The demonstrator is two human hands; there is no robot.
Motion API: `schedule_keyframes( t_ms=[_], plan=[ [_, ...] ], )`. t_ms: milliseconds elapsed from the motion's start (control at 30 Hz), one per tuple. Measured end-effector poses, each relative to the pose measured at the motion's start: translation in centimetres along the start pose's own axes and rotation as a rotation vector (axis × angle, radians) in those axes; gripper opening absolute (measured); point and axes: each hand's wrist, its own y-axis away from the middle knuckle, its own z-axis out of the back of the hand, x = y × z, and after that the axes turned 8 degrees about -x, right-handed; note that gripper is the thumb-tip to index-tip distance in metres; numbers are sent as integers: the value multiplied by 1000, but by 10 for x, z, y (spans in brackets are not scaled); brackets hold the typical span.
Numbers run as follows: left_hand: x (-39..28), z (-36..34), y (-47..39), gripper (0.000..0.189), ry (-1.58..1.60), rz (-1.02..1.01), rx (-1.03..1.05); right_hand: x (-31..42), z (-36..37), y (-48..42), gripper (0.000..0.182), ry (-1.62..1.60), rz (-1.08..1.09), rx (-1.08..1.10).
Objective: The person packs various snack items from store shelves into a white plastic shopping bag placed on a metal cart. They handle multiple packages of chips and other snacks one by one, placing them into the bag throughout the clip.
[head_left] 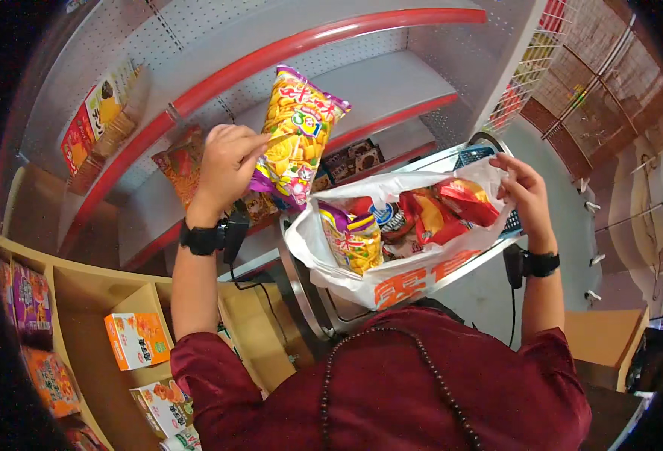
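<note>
My left hand [232,160] pinches the left side of a yellow and purple snack bag [296,138], holding it up in front of the shelves. Below and to the right, a white plastic carrier bag [331,282] with red print stands wide at the mouth. My right hand [523,186] grips its right rim between thumb and fingers. Inside lie another yellow and purple snack bag [354,239], red snack packets [435,217] and a dark packet with a blue label [388,214]. The carrier bag rests over a metal-framed cart [303,299].
Grey shelves with red edge strips [331,36] curve ahead, holding an orange snack bag [182,166] and dark boxes [354,160]. At the left, a wooden shelf unit [83,276] holds orange and white boxes [136,341]. A blue basket [474,157] shows behind the carrier bag.
</note>
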Motion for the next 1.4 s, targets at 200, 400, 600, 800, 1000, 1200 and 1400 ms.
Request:
schedule_keyframes(
  t_ms=[200,400,600,800,1000,1200,1400],
  plan=[
    [-83,2,-22,27,126,-276,-126,1,-1,18,42,-108,35,30],
    [-153,-24,-13,27,172,-798,-35,4,17,22,45,-462,3,-93],
    [-176,-22,-5,7,247,-862,385,3,39,31,46,-563,-22,-123],
    [-210,-50,-2,7,227,-901,404,4,35,36,45,-583,-17,-91],
    [-237,-106,20,11,299,-842,591,4,27,32,44,-585,-25,-17],
    [-226,-90,29,54,231,-487,772,3,38,33,44,-586,-15,-127],
    [-168,-61,80,74,229,-233,717,-5,48,32,45,-571,-6,-115]
  ],
)
